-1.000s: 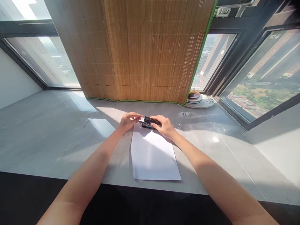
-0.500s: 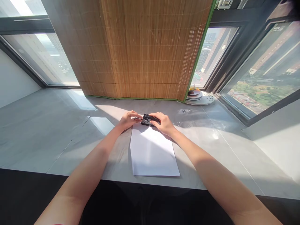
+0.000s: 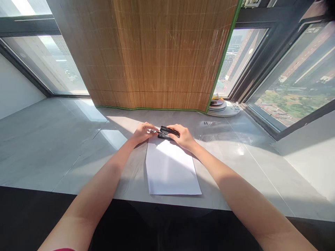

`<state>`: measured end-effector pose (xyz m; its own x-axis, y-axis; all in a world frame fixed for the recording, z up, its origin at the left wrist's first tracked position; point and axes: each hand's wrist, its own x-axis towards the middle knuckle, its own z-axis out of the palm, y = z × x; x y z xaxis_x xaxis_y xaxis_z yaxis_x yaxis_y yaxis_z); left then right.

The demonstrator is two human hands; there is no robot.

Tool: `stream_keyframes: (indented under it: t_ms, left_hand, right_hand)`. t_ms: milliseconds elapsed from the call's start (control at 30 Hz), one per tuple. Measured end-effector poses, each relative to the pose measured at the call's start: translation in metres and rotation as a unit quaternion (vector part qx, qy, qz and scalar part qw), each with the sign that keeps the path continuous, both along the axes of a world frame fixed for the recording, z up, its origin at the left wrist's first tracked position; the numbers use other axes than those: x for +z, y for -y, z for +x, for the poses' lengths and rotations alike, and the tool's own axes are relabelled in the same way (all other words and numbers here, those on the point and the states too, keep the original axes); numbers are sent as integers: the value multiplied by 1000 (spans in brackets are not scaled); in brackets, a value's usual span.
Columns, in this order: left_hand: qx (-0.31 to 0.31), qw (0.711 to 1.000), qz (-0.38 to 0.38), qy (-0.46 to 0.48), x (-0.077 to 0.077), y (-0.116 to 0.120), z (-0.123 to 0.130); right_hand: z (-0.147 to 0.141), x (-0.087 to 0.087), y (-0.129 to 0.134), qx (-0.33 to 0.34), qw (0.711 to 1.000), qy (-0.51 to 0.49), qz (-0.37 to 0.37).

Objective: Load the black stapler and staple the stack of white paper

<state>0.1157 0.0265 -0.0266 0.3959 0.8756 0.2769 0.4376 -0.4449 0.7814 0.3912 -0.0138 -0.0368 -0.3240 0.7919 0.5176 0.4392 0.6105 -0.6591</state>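
Note:
A black stapler is held just above the far end of a stack of white paper on the grey counter. My right hand wraps its fingers and thumb round the stapler's right end. The stapler's jaws part toward the left. At that left end, my left hand pinches a small silvery thing between thumb and fingers; it is too small to name. The paper lies flat, its near edge close to the counter's front edge.
A bamboo blind with a green border hangs down to the counter beyond my hands. Stacked plates stand at its right corner. Clear, shiny plastic lies right of my right hand. Windows flank the blind.
The view has shifted very slightly. My left fingers have moved a little at the stapler's left end, and more of the small silvery thing shows.

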Motion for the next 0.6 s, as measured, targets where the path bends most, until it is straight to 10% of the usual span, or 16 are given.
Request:
stream_keyframes:
  t_ms: [600]
  left_hand:
    - [22, 996, 11, -88, -2, -8, -14]
  right_hand:
    - [0, -2, -1, -1, 1000, -1, 3]
